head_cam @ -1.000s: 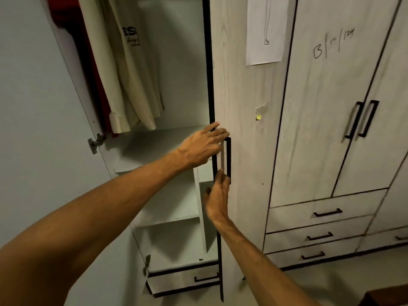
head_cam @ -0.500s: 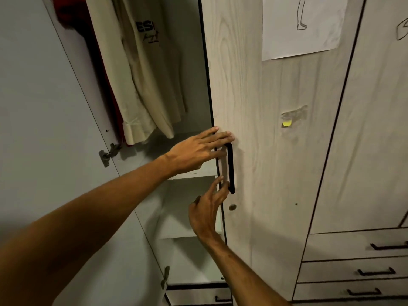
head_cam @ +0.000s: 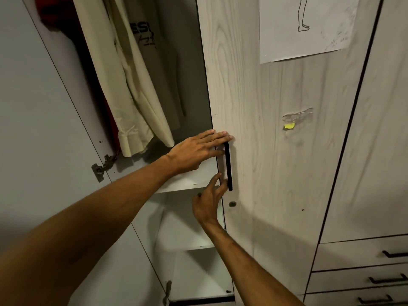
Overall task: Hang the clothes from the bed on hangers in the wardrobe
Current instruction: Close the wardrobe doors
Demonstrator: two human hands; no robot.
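1. cream shirt (head_cam: 132,85) hangs inside open wardrobe (head_cam: 189,69), top left, red garment (head_cam: 57,16) behind it.
2. l hand (head_cam: 194,151): fingers straight, flat on door (head_cam: 260,129) edge at top of black handle (head_cam: 228,166).
3. r hand (head_cam: 207,206): fingers straight, tips beside handle's lower end.

The wardrobe (head_cam: 265,173) fills the view, its pale wood-grain fronts edged in black, with a sheet of paper (head_cam: 309,40) bearing a line drawing stuck high on one door and a yellow scrap (head_cam: 289,126) under clear tape below it. At lower right sit drawers (head_cam: 353,252) with black bar handles. The left door (head_cam: 33,107) stands open, plain grey-white inside, beside white shelves (head_cam: 187,182) in dim, shadowed light.
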